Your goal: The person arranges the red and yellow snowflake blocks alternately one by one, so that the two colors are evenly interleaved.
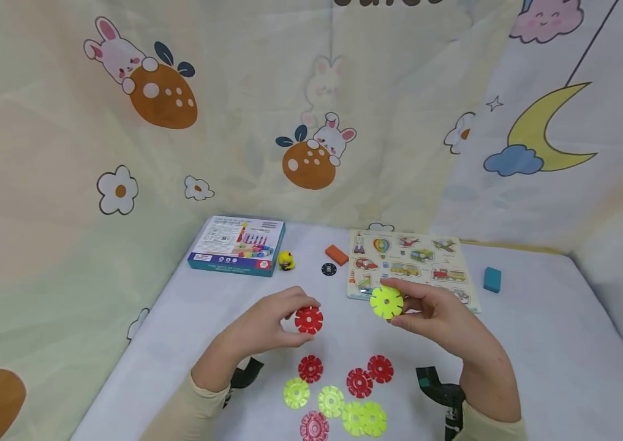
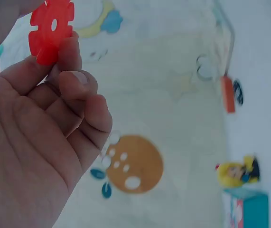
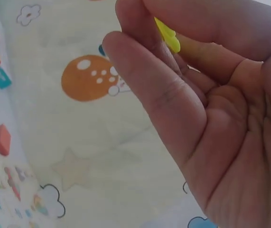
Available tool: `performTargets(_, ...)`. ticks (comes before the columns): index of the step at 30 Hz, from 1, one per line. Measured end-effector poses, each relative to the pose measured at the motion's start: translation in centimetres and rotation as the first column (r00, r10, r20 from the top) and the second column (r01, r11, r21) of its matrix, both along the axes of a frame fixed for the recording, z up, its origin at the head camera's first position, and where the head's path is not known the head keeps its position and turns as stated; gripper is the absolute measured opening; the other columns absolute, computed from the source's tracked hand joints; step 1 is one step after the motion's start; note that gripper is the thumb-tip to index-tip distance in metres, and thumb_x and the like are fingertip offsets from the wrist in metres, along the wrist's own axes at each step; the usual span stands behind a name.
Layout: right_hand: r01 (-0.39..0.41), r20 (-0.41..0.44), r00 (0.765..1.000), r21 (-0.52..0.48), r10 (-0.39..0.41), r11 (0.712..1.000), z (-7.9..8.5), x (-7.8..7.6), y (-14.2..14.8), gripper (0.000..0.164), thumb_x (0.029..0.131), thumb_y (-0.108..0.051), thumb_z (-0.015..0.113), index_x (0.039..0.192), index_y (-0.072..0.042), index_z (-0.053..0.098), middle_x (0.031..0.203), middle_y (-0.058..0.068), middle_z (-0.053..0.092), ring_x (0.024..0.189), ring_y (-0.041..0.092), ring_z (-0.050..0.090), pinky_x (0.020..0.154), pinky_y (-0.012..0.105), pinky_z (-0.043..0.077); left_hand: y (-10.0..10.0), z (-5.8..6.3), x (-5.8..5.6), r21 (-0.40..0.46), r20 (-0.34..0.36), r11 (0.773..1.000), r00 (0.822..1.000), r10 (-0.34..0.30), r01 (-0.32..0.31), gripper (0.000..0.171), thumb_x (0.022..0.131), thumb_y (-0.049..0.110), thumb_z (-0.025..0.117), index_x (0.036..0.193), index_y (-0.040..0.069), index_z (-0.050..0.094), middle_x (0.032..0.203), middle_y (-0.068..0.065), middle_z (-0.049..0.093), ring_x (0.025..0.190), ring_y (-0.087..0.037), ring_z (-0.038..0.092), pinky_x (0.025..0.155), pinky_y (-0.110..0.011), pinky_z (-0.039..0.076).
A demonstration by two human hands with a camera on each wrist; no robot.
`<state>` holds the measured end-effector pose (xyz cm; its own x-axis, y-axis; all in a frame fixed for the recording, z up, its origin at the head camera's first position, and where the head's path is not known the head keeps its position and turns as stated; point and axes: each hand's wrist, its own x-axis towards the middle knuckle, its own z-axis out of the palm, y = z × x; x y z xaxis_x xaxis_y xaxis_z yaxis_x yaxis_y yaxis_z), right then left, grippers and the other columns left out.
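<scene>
My left hand pinches a red notched plastic disc between thumb and fingers, holding it up above the table. The same red disc shows at the top of the left wrist view, its slots and centre hole visible. Level with it on the right, my right hand pinches a yellow-green notched disc by its edge. In the right wrist view, fingers hide most of that yellow disc. The two discs are held apart. Below the hands lie several loose discs, among them a red disc and a yellow-green disc.
A boxed set stands at the back left beside a small yellow figure. An orange block and a black round chip lie left of a picture puzzle board. Further right is a blue block.
</scene>
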<state>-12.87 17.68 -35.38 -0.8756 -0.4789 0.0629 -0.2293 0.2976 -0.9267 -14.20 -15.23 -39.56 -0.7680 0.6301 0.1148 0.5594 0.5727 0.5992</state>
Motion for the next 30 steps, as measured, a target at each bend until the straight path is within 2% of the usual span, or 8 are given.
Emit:
performTargets(4, 0.019, -0.006, 1.0, -0.026, -0.019, 0.999, 0.3, -0.6, -1.0, 0.054, 0.082, -0.014, 0.073, 0.133, -0.02, 0.055, 0.115, 0.008, 0.06, 0.093, 0.023, 0.062, 0.072, 0.032, 0.054, -2.1, 0.5, -0.4, 0.086, -0.076, 0.993, 0.994, 0.082, -0.076, 0.047, 0.078, 0.037, 0.077, 0.121, 0.03, 0.059, 0.106, 0.019, 0.05, 0.091, -0.002, 0.05, 0.072, -0.02, 0.05)
performTargets(8, 0.02, -0.018, 1.0, -0.057, -0.021, 0.998, 0.5, -1.1, -2.0, 0.054, 0.082, -0.014, 0.074, 0.132, -0.019, 0.055, 0.116, 0.007, 0.06, 0.093, 0.024, 0.061, 0.072, 0.033, 0.054, -4.1, 0.5, -1.0, 0.145, -0.113, 0.978, 0.979, 0.169, -0.152, 0.049, 0.075, 0.033, 0.08, 0.12, 0.029, 0.062, 0.109, 0.016, 0.047, 0.096, -0.004, 0.049, 0.07, -0.021, 0.051)
performTargets(13, 0.01, -0.001, 1.0, -0.095, -0.01, 0.995, 0.3, -1.5, -2.6, 0.055, 0.08, -0.011, 0.075, 0.131, -0.015, 0.055, 0.115, 0.009, 0.059, 0.093, 0.027, 0.061, 0.073, 0.035, 0.054, -6.1, 0.5, -2.2, 0.12, -0.076, 0.949, 0.951, 0.301, -0.291, 0.052, 0.074, 0.035, 0.081, 0.122, 0.028, 0.063, 0.111, 0.008, 0.047, 0.106, -0.015, 0.048, 0.069, -0.029, 0.053)
performTargets(16, 0.027, 0.033, 0.999, -0.028, -0.026, 0.999, -0.5, -1.8, -2.4, 0.054, 0.079, -0.013, 0.077, 0.129, -0.015, 0.056, 0.108, 0.01, 0.06, 0.09, 0.029, 0.06, 0.07, 0.034, 0.054, -6.9, 0.0, -3.3, 0.076, -0.008, 0.92, 0.922, 0.387, -0.385, 0.053, 0.075, 0.042, 0.078, 0.123, 0.028, 0.061, 0.125, 0.002, 0.046, 0.121, -0.025, 0.043, 0.073, -0.036, 0.054)
performTargets(19, 0.027, 0.074, 0.997, 0.103, -0.034, 0.994, -2.1, -1.9, -1.7, 0.053, 0.077, -0.017, 0.078, 0.126, -0.014, 0.057, 0.095, 0.01, 0.058, 0.084, 0.028, 0.055, 0.064, 0.03, 0.052, -7.4, -0.9, -4.3, 0.018, 0.055, 0.894, 0.893, 0.447, -0.449, 0.055, 0.075, 0.046, 0.076, 0.124, 0.028, 0.059, 0.129, 0.0, 0.044, 0.123, -0.027, 0.041, 0.073, -0.037, 0.054)
performTargets(23, -0.018, 0.122, 0.992, 0.259, -0.014, 0.966, -4.5, -1.2, -0.2, 0.051, 0.075, -0.024, 0.08, 0.121, -0.013, 0.06, 0.085, 0.009, 0.052, 0.078, 0.024, 0.05, 0.058, 0.026, 0.045, -8.1, -2.4, -5.1, -0.049, 0.106, 0.875, 0.868, 0.485, -0.482, 0.057, 0.075, 0.044, 0.077, 0.126, 0.026, 0.058, 0.115, 0.003, 0.046, 0.109, -0.021, 0.045, 0.07, -0.033, 0.053)
performTargets(27, -0.046, 0.181, 0.983, 0.338, -0.017, 0.94, -6.8, 0.1, 1.3, 0.05, 0.072, -0.03, 0.082, 0.115, -0.014, 0.062, 0.081, 0.006, 0.052, 0.074, 0.021, 0.048, 0.056, 0.025, 0.042, -9.3, -3.7, -5.5, -0.097, 0.141, 0.864, 0.852, 0.504, -0.495, 0.058, 0.074, 0.043, 0.078, 0.126, 0.023, 0.059, 0.109, 0.004, 0.046, 0.105, -0.02, 0.046, 0.069, -0.032, 0.052)
performTargets(30, -0.034, 0.229, 0.972, 0.371, -0.056, 0.928, -8.4, 1.1, 2.0, 0.052, 0.069, -0.035, 0.083, 0.113, -0.017, 0.062, 0.08, 0.006, 0.052, 0.073, 0.019, 0.047, 0.054, 0.026, 0.041, -10.5, -5.1, -5.9, -0.129, 0.172, 0.861, 0.844, 0.508, -0.492, 0.056, 0.075, 0.041, 0.078, 0.125, 0.023, 0.06, 0.107, 0.003, 0.048, 0.101, -0.021, 0.047, 0.071, -0.033, 0.051)
